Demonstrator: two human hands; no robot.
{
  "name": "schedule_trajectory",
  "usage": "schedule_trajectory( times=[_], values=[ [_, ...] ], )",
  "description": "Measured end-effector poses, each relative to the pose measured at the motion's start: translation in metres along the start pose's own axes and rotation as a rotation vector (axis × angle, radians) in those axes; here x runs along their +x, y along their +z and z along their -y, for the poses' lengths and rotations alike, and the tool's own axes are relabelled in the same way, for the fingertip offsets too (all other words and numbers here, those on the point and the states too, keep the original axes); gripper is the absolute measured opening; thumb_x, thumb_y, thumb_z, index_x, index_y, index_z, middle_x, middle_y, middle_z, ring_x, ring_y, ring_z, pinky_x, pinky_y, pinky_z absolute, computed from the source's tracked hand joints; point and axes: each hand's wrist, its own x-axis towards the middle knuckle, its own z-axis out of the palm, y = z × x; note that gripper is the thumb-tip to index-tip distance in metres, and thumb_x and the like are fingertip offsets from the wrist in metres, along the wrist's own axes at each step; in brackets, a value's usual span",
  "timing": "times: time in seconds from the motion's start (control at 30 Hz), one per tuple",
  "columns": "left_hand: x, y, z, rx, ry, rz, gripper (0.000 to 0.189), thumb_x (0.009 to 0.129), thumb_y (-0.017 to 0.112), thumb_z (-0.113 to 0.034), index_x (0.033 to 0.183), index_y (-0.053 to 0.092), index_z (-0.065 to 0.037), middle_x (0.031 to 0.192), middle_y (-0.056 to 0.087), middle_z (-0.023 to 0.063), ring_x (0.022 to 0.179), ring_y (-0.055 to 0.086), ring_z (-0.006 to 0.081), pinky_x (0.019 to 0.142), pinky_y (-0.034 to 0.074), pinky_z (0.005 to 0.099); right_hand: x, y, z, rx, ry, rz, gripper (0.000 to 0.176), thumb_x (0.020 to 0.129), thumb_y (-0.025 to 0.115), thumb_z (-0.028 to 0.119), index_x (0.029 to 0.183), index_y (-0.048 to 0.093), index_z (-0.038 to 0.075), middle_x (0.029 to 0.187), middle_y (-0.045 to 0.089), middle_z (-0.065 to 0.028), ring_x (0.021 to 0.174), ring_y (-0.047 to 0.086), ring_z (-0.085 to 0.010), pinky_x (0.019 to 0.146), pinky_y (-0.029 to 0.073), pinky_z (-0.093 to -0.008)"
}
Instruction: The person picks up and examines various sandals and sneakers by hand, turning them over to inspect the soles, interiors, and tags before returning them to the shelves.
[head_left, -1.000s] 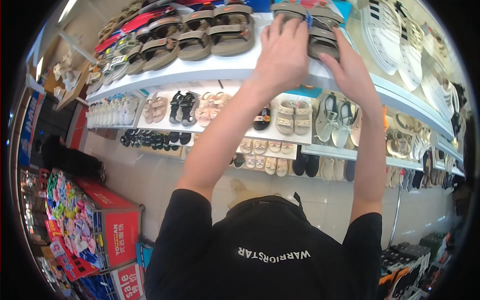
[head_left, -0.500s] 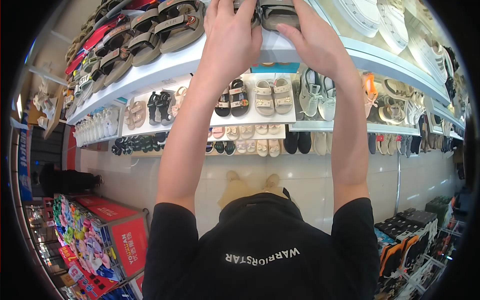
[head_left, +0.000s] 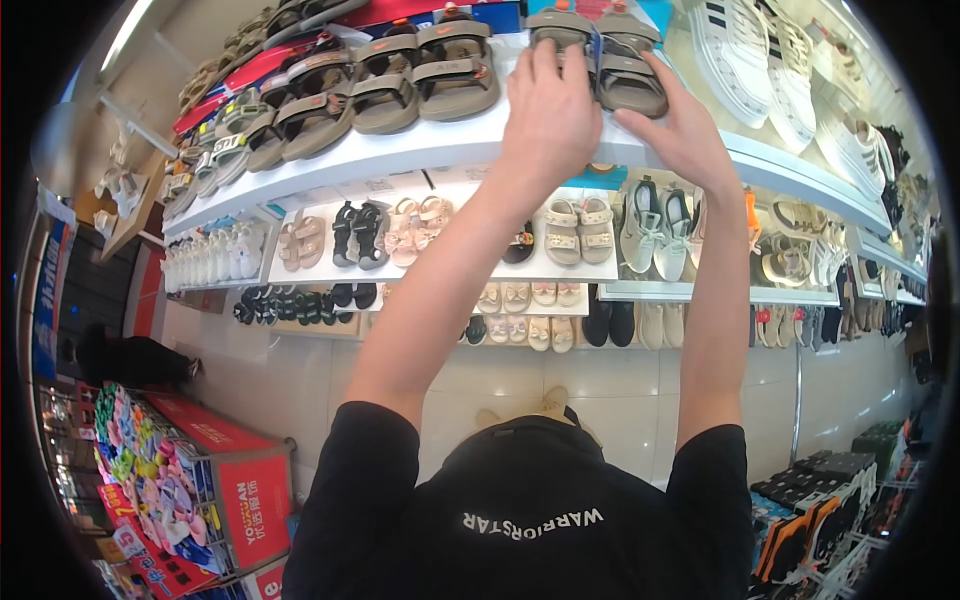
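The pair of grey-brown strap sandals (head_left: 632, 70) stands at the upper middle of the frame, on the front edge of the top shelf (head_left: 400, 155), toes pointing away from the person. They look light: a thick foam-like sole that should flex a little, and broad fabric straps that are soft and give under pressure. Nothing about them seems fragile or slippery. The firm parts, and so probably the best places to take hold, are the sole edge at the heel or the sides of the sole. The straps would carry the weight but let the shoe swing.

The left hand (head_left: 555, 110) lies flat over the left sandal of the pair, fingers (head_left: 545, 60) stretched out along its straps, not curled around anything. The right hand (head_left: 685, 135) is half-open at the right sandal, thumb at the heel end and forefinger along the outer side. Whether it actually clamps the shoe cannot be told.

Just to the left on the same shelf sits a row of similar tan sandals (head_left: 455, 65). To the right, on a tilted board, are white sneakers (head_left: 750, 55). Below is a lower shelf (head_left: 480, 272) with small beige and black sandals. Farther down is tiled floor (head_left: 300, 370), and at the lower left a red bin (head_left: 250, 490) of bright flip-flops.
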Motion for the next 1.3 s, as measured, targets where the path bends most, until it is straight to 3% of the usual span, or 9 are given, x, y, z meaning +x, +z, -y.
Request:
schedule_trajectory(
  times=[0.57,0.83,1.0,1.07,1.13,1.2,1.23,1.27,1.3],
  values=[
    [-0.108,-0.076,-0.025,-0.367,0.031,-0.033,0.069,0.077,0.071,-0.005,0.137,0.042,0.009,0.147,0.030,0.0397,0.135,0.037,0.0568,0.112,0.036,0.0554,0.010,0.006,-0.025,-0.008,0.008,-0.006,0.070,0.090,0.075,0.026,0.147,0.044,0.000,0.137,0.058,-0.0174,0.126,0.054,-0.0230,0.106,0.040,-0.0340],
    [-0.354,-0.124,0.027,-0.538,-0.521,1.159,0.055,0.090,0.068,-0.023,0.136,0.050,0.002,0.128,0.058,0.0228,0.118,0.058,0.0394,0.098,0.049,0.0446,-0.007,0.020,-0.011,-0.193,0.045,-0.171,0.062,0.094,0.070,0.028,0.145,0.048,0.002,0.138,0.058,-0.0161,0.130,0.054,-0.0250,0.107,0.041,-0.0360],
    [-0.503,-0.183,0.037,-0.580,-0.724,1.111,0.064,0.088,0.072,-0.032,0.138,0.052,0.002,0.131,0.061,0.0255,0.119,0.061,0.0373,0.098,0.051,0.0421,-0.082,0.077,0.042,-0.314,0.065,-0.630,0.037,0.096,0.068,0.017,0.127,0.060,-0.001,0.119,0.067,-0.0108,0.110,0.062,-0.0205,0.096,0.047,-0.0331],
    [-0.528,-0.209,0.039,-0.705,-1.162,0.996,0.064,0.088,0.072,-0.033,0.138,0.052,0.003,0.130,0.062,0.0249,0.113,0.066,0.0361,0.095,0.053,0.0405,-0.137,0.128,0.022,0.139,0.268,-0.673,0.024,0.096,0.066,0.012,0.116,0.063,-0.001,0.108,0.067,-0.0079,0.100,0.062,-0.0174,0.092,0.048,-0.0310],
    [-0.547,-0.227,0.043,-0.705,-1.231,0.942,0.063,0.087,0.072,-0.032,0.136,0.054,0.003,0.128,0.063,0.0261,0.114,0.065,0.0370,0.097,0.052,0.0414,-0.196,0.199,0.026,0.137,0.385,-0.414,0.017,0.098,0.063,0.010,0.112,0.064,0.000,0.100,0.065,-0.0067,0.093,0.061,-0.0160,0.085,0.050,-0.0315],
    [-0.557,-0.238,0.054,-0.689,-1.292,0.887,0.061,0.086,0.073,-0.031,0.133,0.056,0.003,0.125,0.064,0.0273,0.116,0.063,0.0378,0.099,0.050,0.0423,-0.240,0.256,0.076,-0.009,0.601,0.340,0.024,0.092,0.067,0.020,0.108,0.064,0.001,0.101,0.067,-0.0133,0.092,0.064,-0.0215,0.081,0.051,-0.0350],
    [-0.560,-0.241,0.060,-0.687,-1.280,0.879,0.060,0.086,0.073,-0.032,0.133,0.056,0.002,0.123,0.065,0.0271,0.114,0.064,0.0379,0.098,0.051,0.0423,-0.259,0.280,0.071,-0.083,0.557,0.934,0.040,0.089,0.072,0.031,0.113,0.064,0.000,0.099,0.068,-0.0159,0.090,0.065,-0.0264,0.081,0.053,-0.0372],
    [-0.562,-0.245,0.066,-0.687,-1.267,0.877,0.060,0.086,0.072,-0.032,0.133,0.056,0.002,0.120,0.066,0.0270,0.113,0.065,0.0380,0.096,0.051,0.0423,-0.306,0.301,0.053,-0.012,0.048,1.053,0.055,0.086,0.074,0.040,0.122,0.063,-0.001,0.104,0.070,-0.0184,0.094,0.068,-0.0293,0.084,0.055,-0.0379],
    [-0.558,-0.250,0.072,-0.684,-1.272,0.880,0.060,0.086,0.072,-0.032,0.133,0.056,0.002,0.120,0.066,0.0270,0.113,0.065,0.0380,0.096,0.051,0.0423,-0.303,0.312,0.076,0.027,0.181,1.297,0.060,0.086,0.075,0.040,0.127,0.061,-0.001,0.109,0.070,-0.0197,0.097,0.069,-0.0303,0.086,0.055,-0.0381]
  ],
)
